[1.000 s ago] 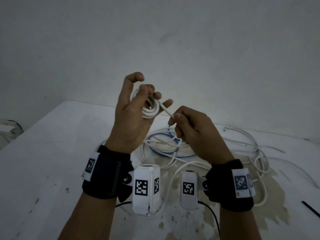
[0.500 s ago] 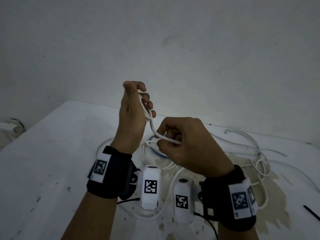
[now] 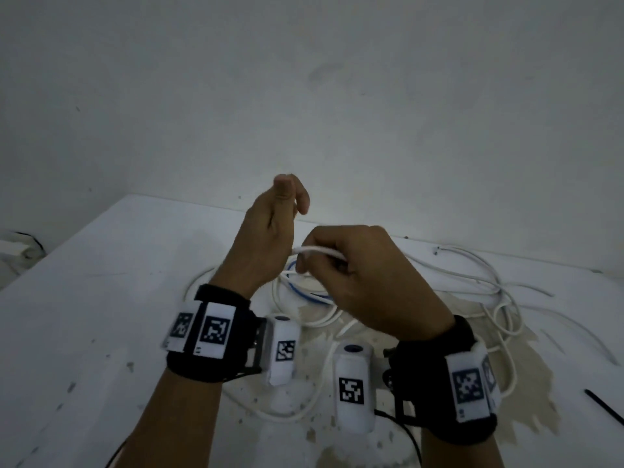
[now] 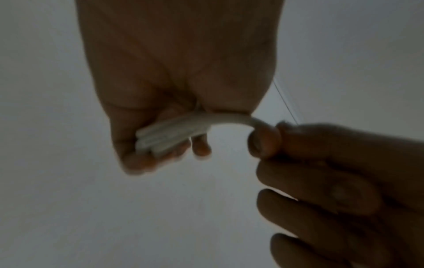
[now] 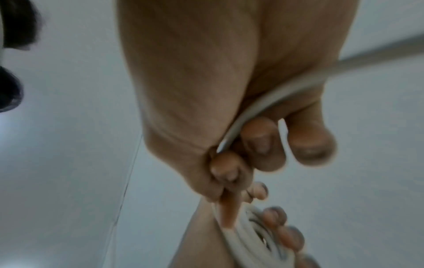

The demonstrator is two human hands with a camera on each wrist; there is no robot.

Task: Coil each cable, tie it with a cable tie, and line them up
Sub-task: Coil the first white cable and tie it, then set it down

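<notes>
- Holding a small coil of white cable above the table, the left hand has its fingers curled round the bunched loops; the left wrist view shows the strands pressed against the palm.
- The right hand, just beside the left and a little lower, pinches the free run of the white cable between thumb and curled fingers; the strand crosses its palm and leaves past the little-finger side in the right wrist view.
- The short stretch of cable between the two hands arches from the coil to the right thumb.
- Below the hands, loose white cables sprawl over the table, with a blue cable looped among them.
- The table's far edge meets the wall just behind the hands; its left part is bare white surface, and the right part carries cable loops over a brownish stain.
- A thin black strip lies near the right border, well apart from the cables; whether it is a cable tie cannot be told.
</notes>
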